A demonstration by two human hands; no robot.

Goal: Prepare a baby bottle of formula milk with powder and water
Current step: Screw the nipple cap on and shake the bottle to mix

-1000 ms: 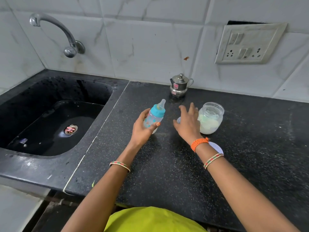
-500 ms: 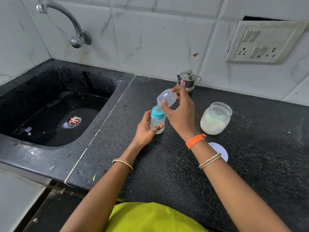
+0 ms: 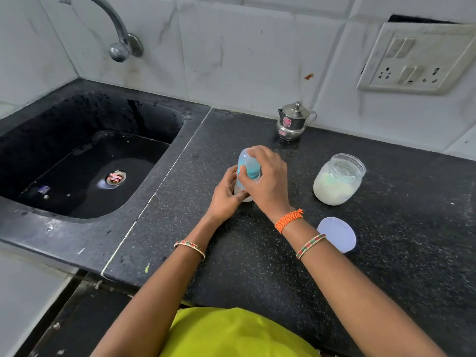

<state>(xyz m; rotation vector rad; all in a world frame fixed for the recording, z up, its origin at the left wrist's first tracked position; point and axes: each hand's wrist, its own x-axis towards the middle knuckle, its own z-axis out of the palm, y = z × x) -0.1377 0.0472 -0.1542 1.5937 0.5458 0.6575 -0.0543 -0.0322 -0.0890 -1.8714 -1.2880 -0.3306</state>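
A small baby bottle (image 3: 247, 173) with a blue collar stands upright on the black counter (image 3: 257, 266). My left hand (image 3: 225, 195) wraps its lower body from the left. My right hand (image 3: 268, 180) presses the clear cap (image 3: 244, 157) down over the bottle's top. To the right stands an open glass jar (image 3: 338, 179) of white powder, and its white lid (image 3: 337, 234) lies flat near my right wrist. Most of the bottle's body is hidden by my hands.
A black sink (image 3: 85, 161) with a drain lies to the left, under a steel tap (image 3: 116, 29). A small lidded steel pot (image 3: 293, 122) stands by the back wall. A switch and socket plate (image 3: 417, 57) is on the tiled wall at right.
My right hand picked up the clear cap, lifted it over the bottle and brought it down onto the top. My left hand kept hold of the bottle and set it upright.
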